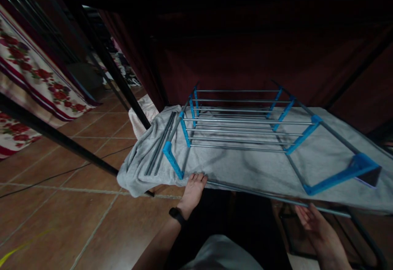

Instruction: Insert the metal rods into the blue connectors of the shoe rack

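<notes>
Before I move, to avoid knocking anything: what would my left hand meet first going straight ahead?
Your left hand would likely meet the nearest rack crossbar over the grey blanket; depth is unclear.

A head-worn camera looks forward and down over a dark-clothed lap (248, 221), the bare left hand (194, 189) and bare right hand (315, 223) close below, a blue-jointed grey metal-tube rack (245, 120) near ahead, brown tiled floor (61, 212) leftward.

I saw the L hand (194, 189) palm down, fingers (199, 176) bent; the R hand (312, 222), well apart, seemed partly palm up. Both forearms (158, 239) reached fwd.
</notes>
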`<state>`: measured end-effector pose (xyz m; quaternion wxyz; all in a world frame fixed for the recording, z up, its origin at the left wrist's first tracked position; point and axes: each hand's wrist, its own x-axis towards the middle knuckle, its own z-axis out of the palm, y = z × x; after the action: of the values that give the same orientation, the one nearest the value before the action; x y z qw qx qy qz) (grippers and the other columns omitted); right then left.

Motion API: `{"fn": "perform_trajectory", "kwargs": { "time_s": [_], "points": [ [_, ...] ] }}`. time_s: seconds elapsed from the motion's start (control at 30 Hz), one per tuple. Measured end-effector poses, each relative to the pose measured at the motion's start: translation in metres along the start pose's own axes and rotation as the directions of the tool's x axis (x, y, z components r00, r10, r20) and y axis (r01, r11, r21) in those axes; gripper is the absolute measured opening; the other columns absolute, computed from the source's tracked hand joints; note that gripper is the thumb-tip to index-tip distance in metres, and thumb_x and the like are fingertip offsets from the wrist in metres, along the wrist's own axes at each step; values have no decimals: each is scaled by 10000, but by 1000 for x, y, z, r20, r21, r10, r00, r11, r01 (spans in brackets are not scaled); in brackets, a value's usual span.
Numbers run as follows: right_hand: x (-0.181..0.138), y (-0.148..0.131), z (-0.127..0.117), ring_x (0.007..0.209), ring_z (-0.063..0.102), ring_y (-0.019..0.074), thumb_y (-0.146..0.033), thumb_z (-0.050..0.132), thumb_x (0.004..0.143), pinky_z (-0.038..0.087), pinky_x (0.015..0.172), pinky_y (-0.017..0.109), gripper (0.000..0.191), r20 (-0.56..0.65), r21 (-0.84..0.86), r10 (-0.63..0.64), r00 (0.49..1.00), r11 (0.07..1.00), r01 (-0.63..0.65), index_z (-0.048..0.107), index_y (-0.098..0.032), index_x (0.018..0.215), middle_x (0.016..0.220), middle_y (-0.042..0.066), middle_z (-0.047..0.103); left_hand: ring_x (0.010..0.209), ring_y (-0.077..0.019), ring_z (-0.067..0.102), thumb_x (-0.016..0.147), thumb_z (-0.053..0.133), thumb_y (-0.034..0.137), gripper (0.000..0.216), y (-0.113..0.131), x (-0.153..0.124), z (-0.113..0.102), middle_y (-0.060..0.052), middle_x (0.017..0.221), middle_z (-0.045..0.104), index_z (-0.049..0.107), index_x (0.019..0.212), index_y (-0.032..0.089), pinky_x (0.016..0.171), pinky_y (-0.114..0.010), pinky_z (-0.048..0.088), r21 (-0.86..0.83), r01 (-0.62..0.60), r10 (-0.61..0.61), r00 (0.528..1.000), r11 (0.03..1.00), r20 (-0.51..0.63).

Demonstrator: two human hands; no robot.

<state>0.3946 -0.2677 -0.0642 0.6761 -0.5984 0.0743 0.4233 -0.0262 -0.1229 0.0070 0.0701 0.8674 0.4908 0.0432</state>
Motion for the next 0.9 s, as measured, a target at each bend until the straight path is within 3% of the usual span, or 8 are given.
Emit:
{"fn": "perform_trajectory", "kwargs": {
  "time_s": [0.2,0.33,0.4,0.5,0.57,0.63,0.73,0.9],
  "points": [
    [-3,-1,9,782,723,183,-243,725,817,662,795,337,108,30,-10,-2,1000,1000,2,659,-238,902,892,42,690,1082,-257,619,945,409,76,373,-15,-19,-3,-118,1135,696,711,1129,192,1044,-442,428,-155,175,-188,980,972,-70],
    [0,5,13,784,720,142,-190,705,826,636,759,232,90,63,31,20,998,999,-22,665,-218,902,897,32,691,1029,-249,636,873,576,118,188,-29,-30,4,-94,1061,694,725,946,207,973,-401,472,-481,285,-382,916,829,-118],
    [1,7,16,811,722,131,-164,678,838,629,771,216,87,84,54,19,996,998,-24,675,-213,909,929,34,698,924,-225,656,796,669,123,102,-36,-33,11,-61,940,694,711,840,204,895,-359,500,-709,288,-497,862,644,-100],
    [1,10,20,848,722,129,-163,684,835,624,798,221,106,102,56,2,995,998,-8,685,-216,927,970,34,702,719,-177,648,662,801,141,186,-41,-36,21,-6,756,679,692,805,191,740,-297,515,-951,244,-611,787,191,79],
    [0,12,23,872,720,129,-182,704,826,617,820,224,113,113,42,-9,994,999,4,689,-220,932,991,36,703,662,-154,651,624,843,145,305,-42,-39,24,4,721,689,700,890,184,677,-261,512,-977,195,-601,771,-93,211],
    [-1,14,25,904,719,131,-199,724,812,606,867,237,125,124,26,-21,992,999,18,692,-226,929,1012,36,704,699,-149,693,652,837,117,356,-40,-43,23,-15,771,724,702,974,184,685,-238,532,-945,154,-581,756,-290,302],
    [-1,17,29,929,716,141,-217,736,794,582,945,272,132,127,-1,-29,991,1000,30,696,-230,918,1024,41,706,803,-160,743,765,770,84,254,-38,-44,17,-72,922,767,703,992,174,762,-251,581,-872,115,-572,713,-475,406],
    [-1,17,39,916,721,163,-213,715,782,580,968,315,117,103,-34,-18,995,999,21,692,-223,896,1001,55,707,823,-150,752,881,661,40,141,-37,-37,13,-100,963,775,707,969,140,797,-252,607,-799,57,-585,650,-599,485]
  ]
}}
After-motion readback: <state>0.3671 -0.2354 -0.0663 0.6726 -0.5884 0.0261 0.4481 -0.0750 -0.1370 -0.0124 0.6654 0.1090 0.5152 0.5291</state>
